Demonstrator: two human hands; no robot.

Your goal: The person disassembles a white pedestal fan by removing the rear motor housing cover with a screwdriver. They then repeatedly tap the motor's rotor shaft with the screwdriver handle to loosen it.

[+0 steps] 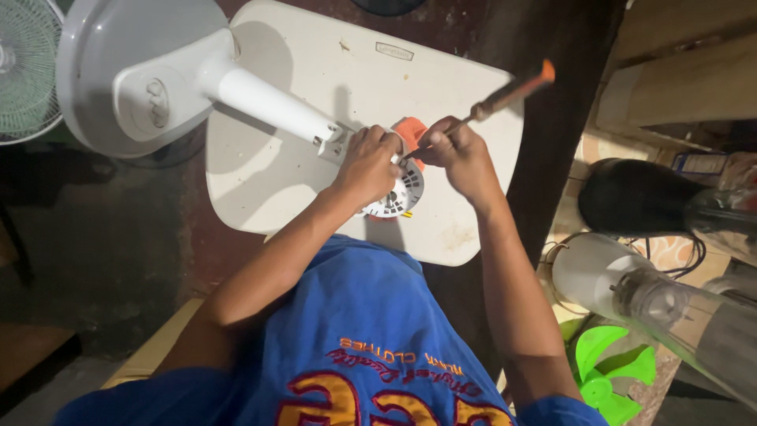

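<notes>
A white fan stand lies tipped over, its round base at upper left and its pole slanting down toward the middle. My left hand grips the white slotted motor housing at the pole's end. My right hand holds a screwdriver with a dark shaft grip and orange tip, its blade pointing down at the housing. An orange part shows between my two hands. All of this rests over a white plastic board.
Another fan's grille sits at the far left. A green fan blade lies at lower right, beside a white cylinder, a clear plastic piece and a dark round object. Dark floor surrounds the board.
</notes>
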